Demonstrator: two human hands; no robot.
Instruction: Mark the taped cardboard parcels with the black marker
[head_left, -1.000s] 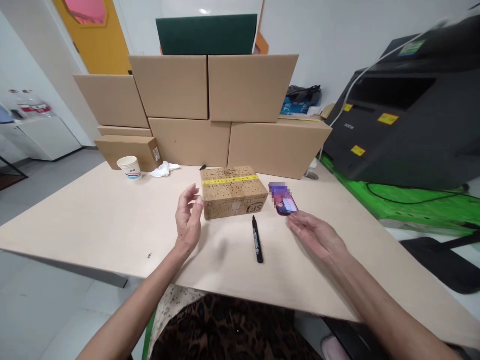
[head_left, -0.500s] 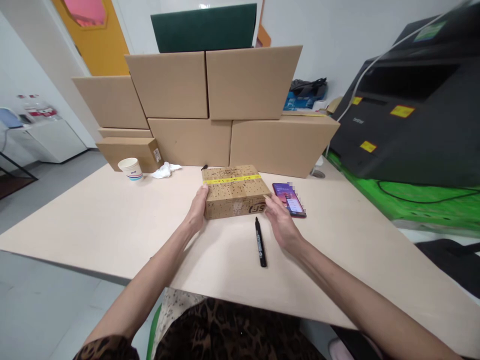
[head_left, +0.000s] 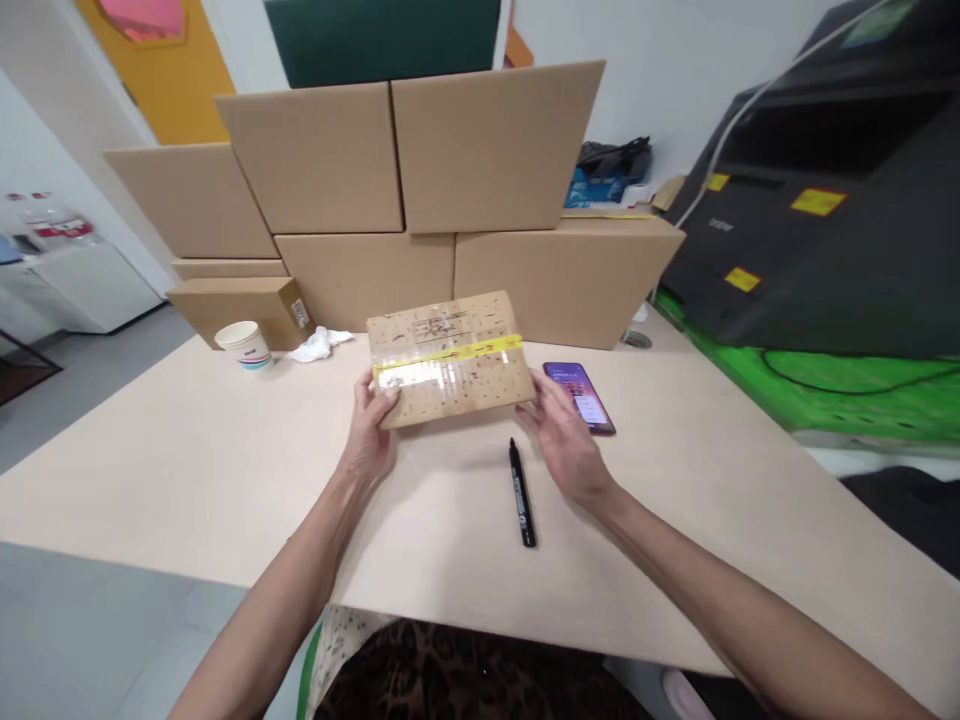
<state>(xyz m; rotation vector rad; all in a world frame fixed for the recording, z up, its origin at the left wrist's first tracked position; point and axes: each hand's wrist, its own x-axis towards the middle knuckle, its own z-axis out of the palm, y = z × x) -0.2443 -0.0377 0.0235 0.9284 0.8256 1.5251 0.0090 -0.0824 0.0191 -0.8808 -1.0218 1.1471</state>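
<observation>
A small cardboard box [head_left: 450, 385] with dark marks and a strip of yellow tape is tilted up above the table, its broad face toward me. My left hand [head_left: 370, 425] grips its left lower corner, thumb on the face and fingers behind. At the right lower corner, my right hand [head_left: 562, 435] rests against the edge with its fingers partly spread; whether it bears weight I cannot tell. Below the box lies a black marker [head_left: 522, 495] on the table. A phone [head_left: 581, 398] with a lit screen lies just beyond my right hand.
Large cardboard boxes [head_left: 499, 155] stand stacked along the back of the table [head_left: 187, 470]. A paper cup [head_left: 244, 346] and crumpled tissue [head_left: 319, 344] are at the left. A large dark printer [head_left: 810, 230] stands at the right on a green surface.
The small box has come up off the table and tipped, so its broad face now shows more fully. My left hand has moved left and its thumb now lies on the face.
</observation>
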